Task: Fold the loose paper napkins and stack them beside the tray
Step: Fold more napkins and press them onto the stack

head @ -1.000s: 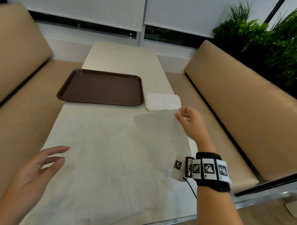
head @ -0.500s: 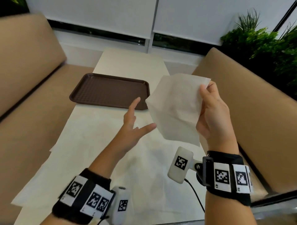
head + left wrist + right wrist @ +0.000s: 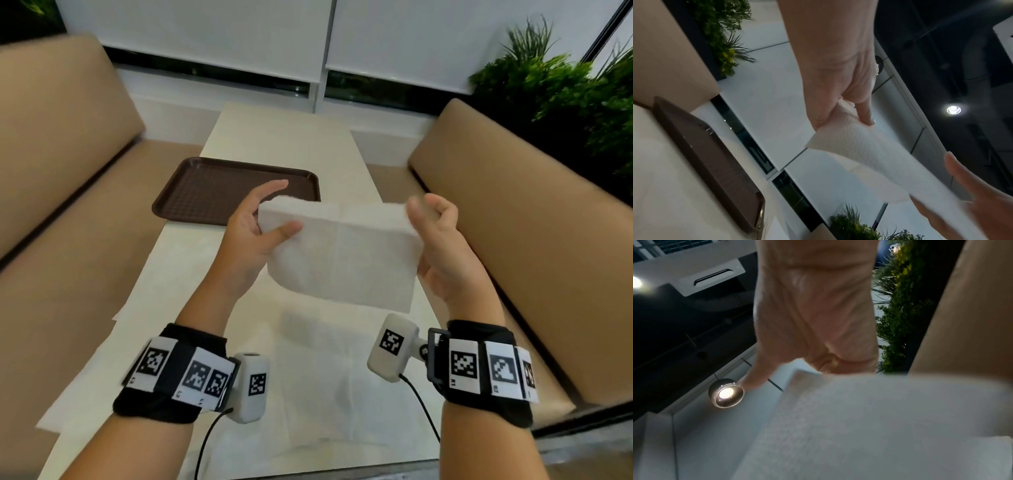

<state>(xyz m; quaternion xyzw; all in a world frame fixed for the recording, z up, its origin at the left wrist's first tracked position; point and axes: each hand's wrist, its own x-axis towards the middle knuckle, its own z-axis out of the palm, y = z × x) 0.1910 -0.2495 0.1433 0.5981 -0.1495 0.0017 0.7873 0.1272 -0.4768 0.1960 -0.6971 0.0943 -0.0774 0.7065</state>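
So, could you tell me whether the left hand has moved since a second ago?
Yes. The left hand rose from the table's near-left edge toward the tray, now pinching the napkin.

White napkin (image 3: 339,253) with a fine dimpled emboss — same white on the loose napkins (image 3: 318,387) below. Dark brown tray (image 3: 219,186), small grid texture across its floor. Cream table (image 3: 284,137). Tan bench cushions (image 3: 534,219). Black wristbands (image 3: 479,373) carrying black-and-white square codes — green plants (image 3: 561,82) behind, white blinds (image 3: 205,31).
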